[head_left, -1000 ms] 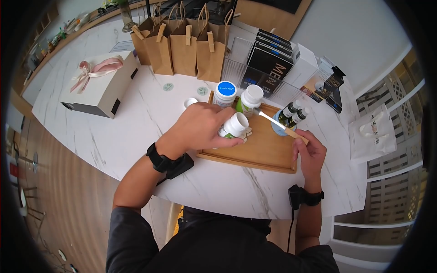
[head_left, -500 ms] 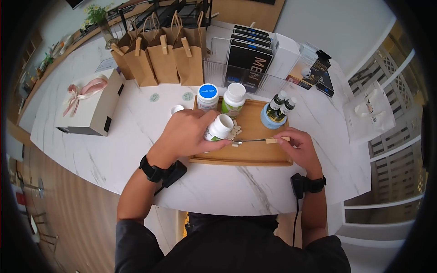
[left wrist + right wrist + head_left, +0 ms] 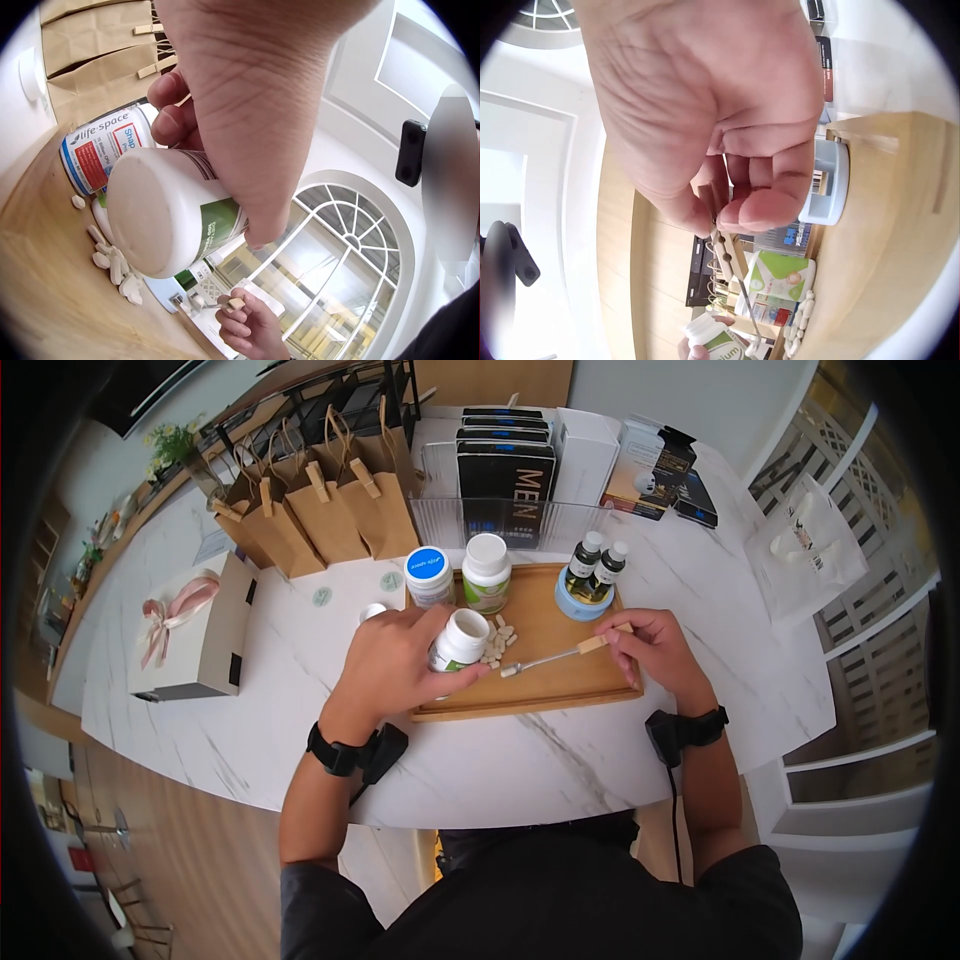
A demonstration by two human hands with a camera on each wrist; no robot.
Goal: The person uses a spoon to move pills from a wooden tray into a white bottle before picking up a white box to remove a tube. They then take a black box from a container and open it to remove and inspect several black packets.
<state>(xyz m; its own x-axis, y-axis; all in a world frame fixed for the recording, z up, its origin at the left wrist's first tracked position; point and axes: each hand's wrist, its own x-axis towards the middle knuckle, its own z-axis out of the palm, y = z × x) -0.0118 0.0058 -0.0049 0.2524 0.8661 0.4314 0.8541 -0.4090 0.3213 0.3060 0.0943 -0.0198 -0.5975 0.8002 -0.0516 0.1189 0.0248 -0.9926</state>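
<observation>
My left hand (image 3: 385, 660) grips an uncapped white pill bottle (image 3: 460, 645) with a green label. It leans over the left part of a wooden tray (image 3: 560, 682), its mouth facing up. Beside the bottle lies a loose heap of whitish capsules (image 3: 496, 644). Between thumb and fingertips, my right hand (image 3: 662, 655) pinches the wooden handle of a small metal spoon (image 3: 548, 659). The spoon's tip points left, low over the tray near the heap, with a whitish piece at it. A white cap (image 3: 371, 611) lies left of the tray, partly hidden by my left hand.
On the tray stand a blue-lidded tub (image 3: 430, 578), a capped green-label bottle (image 3: 487, 573) and two dark bottles in a blue round holder (image 3: 583, 602). Behind are paper bags (image 3: 318, 525) and black boxes (image 3: 503, 488). A ribboned box (image 3: 195, 630) sits at left.
The spoon has swung down from a raised position by the capped bottle to beside the capsules. My left hand still holds the bottle. The head view has shifted.
</observation>
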